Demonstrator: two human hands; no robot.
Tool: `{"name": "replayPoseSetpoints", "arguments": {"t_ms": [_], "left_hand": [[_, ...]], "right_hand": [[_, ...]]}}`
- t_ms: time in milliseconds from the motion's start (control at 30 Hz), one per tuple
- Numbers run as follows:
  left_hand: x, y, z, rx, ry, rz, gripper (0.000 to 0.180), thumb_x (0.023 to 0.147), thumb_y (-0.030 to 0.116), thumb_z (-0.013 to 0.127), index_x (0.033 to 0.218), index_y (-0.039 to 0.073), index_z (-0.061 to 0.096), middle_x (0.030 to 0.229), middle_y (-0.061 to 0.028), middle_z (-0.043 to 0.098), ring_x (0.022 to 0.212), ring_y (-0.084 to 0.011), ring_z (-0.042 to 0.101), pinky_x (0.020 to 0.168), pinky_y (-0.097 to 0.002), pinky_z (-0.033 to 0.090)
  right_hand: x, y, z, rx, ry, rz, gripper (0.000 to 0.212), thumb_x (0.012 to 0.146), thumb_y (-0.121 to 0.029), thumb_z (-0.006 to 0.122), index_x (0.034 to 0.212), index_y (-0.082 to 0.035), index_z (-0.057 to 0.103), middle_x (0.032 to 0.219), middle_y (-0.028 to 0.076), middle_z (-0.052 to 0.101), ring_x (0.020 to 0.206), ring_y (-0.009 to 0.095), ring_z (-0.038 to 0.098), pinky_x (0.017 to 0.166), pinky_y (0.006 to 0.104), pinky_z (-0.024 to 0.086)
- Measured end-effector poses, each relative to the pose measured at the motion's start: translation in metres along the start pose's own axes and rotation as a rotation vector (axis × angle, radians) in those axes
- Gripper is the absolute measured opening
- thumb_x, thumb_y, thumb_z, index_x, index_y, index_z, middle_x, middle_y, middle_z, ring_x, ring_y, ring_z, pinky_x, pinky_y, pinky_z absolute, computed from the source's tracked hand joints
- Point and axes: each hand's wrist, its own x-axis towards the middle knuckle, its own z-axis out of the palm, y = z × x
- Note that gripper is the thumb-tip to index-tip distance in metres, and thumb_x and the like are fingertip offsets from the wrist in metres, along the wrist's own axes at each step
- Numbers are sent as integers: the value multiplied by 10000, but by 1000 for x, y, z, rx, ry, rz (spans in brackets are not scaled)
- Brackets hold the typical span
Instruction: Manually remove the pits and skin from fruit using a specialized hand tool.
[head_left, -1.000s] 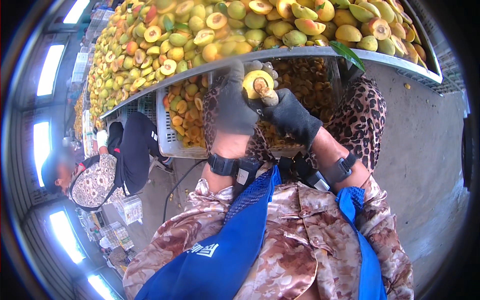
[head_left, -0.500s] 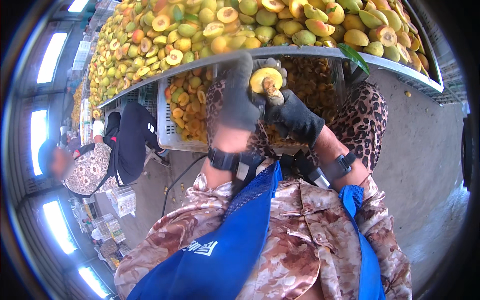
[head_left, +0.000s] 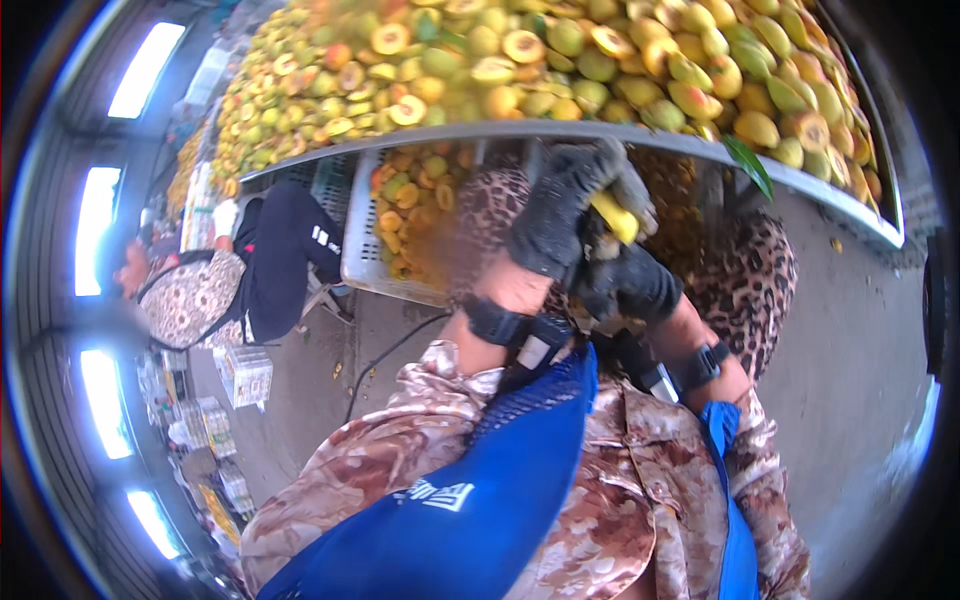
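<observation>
My left hand (head_left: 568,212), in a dark glove with grey fingertips, is closed around a yellow peach piece (head_left: 615,218), whose smooth yellow side shows between the fingers. Just below it, my right hand (head_left: 636,284), also in a dark glove, is curled close against the fruit. A short tan-brown end (head_left: 602,246) sticks up from the right hand towards the peach; what it is I cannot make out. Both hands are over my lap, in front of the metal edge (head_left: 480,132) of a table heaped with halved yellow-green peaches (head_left: 565,75).
A white plastic crate (head_left: 362,225) of peach pieces stands under the table edge, left of my knees. A green leaf (head_left: 748,168) hangs over the rim. To the left a person (head_left: 205,290) sits at the same heap. A dark cable (head_left: 385,352) lies on the concrete floor.
The peach has turned from its cut face showing to its smooth side. My left hand has closed further around it. The whole view has shifted, with hands appearing further right and lower.
</observation>
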Motion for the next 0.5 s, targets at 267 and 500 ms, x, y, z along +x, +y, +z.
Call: {"name": "replayPoseSetpoints", "arguments": {"t_ms": [267, 500], "left_hand": [[-16, 6, -29, -105, 127, -27, 560, 1018, 497, 500, 768, 25, 669, 752, -125, 694, 690, -225, 693, 655, -324, 564], [-10, 50, -204, 747, 959, 431, 207, 892, 205, 677, 981, 22, 714, 936, -155, 716, 871, -318, 679, 840, -389, 509]], "right_hand": [[4, 14, 2, -207, -101, 37, 203, 738, -83, 762, 920, -45, 680, 916, 17, 647, 828, 125, 598, 737, 275, 507], [8, 4, -4, -856, 50, -266, 139, 782, -65, 689, 914, -26, 670, 772, -2, 642, 681, 93, 587, 613, 258, 486]]}}
